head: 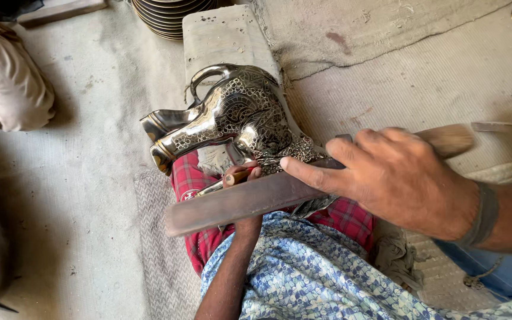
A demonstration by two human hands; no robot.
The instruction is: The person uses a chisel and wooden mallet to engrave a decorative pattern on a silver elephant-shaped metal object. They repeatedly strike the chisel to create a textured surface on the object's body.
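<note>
Head view: right hand (407,181) clamps a flat wooden mallet (250,200) over the engraved jug (232,115) lying on the lap, centre. Left hand (245,176) pinches a chisel (220,184) beneath. A skewed blow could likely strike those fingers or scar the pattern.

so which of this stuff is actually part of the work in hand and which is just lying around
In use:
right hand gripping the long flat wooden bar
left hand with a thin tool against the engraved metal jug
stone block under the jug

Lying about:
stacked plates
beige cloth bundle
grey mat
</note>
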